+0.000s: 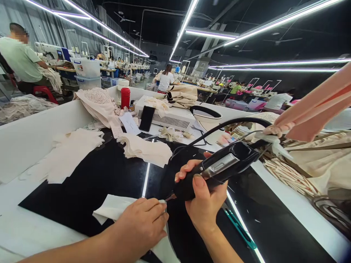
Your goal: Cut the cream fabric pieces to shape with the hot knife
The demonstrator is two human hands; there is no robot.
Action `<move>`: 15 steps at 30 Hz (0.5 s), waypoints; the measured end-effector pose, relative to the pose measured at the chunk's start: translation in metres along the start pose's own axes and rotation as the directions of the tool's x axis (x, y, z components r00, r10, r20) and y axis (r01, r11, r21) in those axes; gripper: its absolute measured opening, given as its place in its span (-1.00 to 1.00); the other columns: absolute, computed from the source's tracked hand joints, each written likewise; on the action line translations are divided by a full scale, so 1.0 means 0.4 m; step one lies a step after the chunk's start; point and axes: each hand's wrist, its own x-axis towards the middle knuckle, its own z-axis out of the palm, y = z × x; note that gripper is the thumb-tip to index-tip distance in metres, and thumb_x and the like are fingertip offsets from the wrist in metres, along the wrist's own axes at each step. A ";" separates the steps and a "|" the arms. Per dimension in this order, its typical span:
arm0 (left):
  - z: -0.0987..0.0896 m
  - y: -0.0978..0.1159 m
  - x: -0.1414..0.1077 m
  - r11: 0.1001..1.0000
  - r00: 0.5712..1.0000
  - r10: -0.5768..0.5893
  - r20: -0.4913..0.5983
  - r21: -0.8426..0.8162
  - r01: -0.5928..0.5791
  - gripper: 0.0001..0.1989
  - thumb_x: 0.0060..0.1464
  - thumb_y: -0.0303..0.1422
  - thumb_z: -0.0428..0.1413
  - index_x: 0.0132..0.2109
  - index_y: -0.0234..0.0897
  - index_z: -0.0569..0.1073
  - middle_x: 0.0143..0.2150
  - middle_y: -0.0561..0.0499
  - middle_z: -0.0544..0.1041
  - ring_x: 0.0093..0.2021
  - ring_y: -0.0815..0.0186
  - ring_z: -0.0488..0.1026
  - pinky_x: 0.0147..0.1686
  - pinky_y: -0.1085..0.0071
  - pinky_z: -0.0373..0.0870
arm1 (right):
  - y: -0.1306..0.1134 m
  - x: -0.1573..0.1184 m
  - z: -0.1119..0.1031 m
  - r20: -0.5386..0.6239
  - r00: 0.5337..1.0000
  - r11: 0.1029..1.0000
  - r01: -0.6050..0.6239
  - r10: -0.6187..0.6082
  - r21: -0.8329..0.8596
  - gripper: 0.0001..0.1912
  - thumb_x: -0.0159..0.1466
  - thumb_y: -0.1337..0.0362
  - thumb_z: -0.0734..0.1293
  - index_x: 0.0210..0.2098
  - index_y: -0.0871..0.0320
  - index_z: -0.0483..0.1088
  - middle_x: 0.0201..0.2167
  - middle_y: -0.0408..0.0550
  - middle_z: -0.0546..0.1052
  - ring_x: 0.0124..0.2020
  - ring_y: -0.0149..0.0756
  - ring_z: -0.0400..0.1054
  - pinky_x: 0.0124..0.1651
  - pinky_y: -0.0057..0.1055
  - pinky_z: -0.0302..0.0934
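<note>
My right hand (203, 197) is wrapped around a black corded hand-held power tool (219, 168) with a silver plate on its side. The tool is tilted, its narrow metal tip pointing down and left to the fingertips of my left hand. My left hand (145, 223) is closed on a piece of white fabric (115, 206), with the fingers pressed together at its edge. More of this pale fabric shows below the hand. Whether the tip touches the fabric cannot be made out. A glossy black board (126, 179) lies beneath both hands.
Cut pale fabric pieces (145, 148) lie stacked ahead, with more fabric (71, 151) to the left. Teal-handled thread snips (240, 226) lie at the right. A phone (146, 118) leans on a white vented box (170, 118) near a red bottle (125, 98). A thick cable (219, 126) arcs overhead.
</note>
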 end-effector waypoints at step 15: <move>0.017 -0.007 -0.023 0.999 0.999 0.005 -0.051 0.037 -0.003 -0.76 0.46 -0.34 0.00 0.02 -0.36 0.53 0.02 -0.10 0.63 -0.01 0.25 0.55 -0.15 0.35 0.47 | 0.015 -0.013 0.009 0.022 1.000 1.000 0.012 -0.011 -0.023 -0.57 0.28 0.22 0.46 0.08 -0.03 0.27 -0.36 -0.25 0.50 -0.50 -0.41 0.40 -0.44 -0.41 0.40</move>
